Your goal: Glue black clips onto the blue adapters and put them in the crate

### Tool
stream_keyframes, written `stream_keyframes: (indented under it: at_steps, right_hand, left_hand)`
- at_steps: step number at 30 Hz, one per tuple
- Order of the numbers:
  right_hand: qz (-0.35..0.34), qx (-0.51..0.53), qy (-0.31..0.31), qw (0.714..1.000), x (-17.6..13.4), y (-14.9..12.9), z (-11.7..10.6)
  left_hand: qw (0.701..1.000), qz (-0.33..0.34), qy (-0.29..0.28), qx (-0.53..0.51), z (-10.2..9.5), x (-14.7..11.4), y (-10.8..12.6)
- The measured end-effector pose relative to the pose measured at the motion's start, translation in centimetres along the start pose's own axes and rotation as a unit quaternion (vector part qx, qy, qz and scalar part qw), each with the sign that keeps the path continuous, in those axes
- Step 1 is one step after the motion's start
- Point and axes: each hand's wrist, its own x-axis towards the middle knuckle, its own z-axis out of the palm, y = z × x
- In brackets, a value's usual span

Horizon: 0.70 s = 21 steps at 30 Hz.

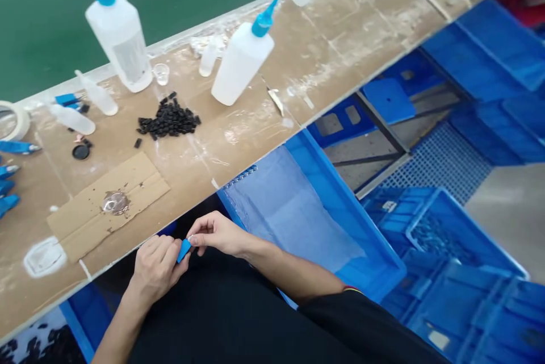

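Your left hand [157,262] is closed, fingers curled around a small blue piece [183,251], while your right hand [213,234] pinches thumb and fingertips together at the piece's right end, so it sits between both hands just off the table's [238,137] near edge. Farther left on the tabletop you have a cardboard strip [140,176] bearing a clear, shiny blob [114,203], and beyond it a heap of small black parts [170,118], with two large blue-capped bottles [242,63] standing farther back.
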Motion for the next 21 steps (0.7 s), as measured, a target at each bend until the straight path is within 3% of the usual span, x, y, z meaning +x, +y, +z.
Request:
stream_keyframes:
  at_steps: [6,12,16,21]
  right_hand:
    - [-0.001,0.08,0.117,0.99,-2.5,2.7,-3.0]
    - [-0.011,0.082,0.16,0.984,-3.9,3.3,-5.9]
    - [-0.016,0.074,0.167,0.983,-3.6,3.4,-6.5]
    - [-0.023,0.057,0.157,0.986,-2.8,3.5,-6.2]
  left_hand:
    - [0.996,0.085,-0.035,0.006,3.9,2.8,0.7]
    - [0.993,0.088,-0.072,-0.031,7.0,5.1,1.7]
    - [0.993,0.058,-0.093,-0.044,7.7,5.2,1.8]
    - [0.993,0.078,-0.086,-0.026,7.7,4.9,1.3]
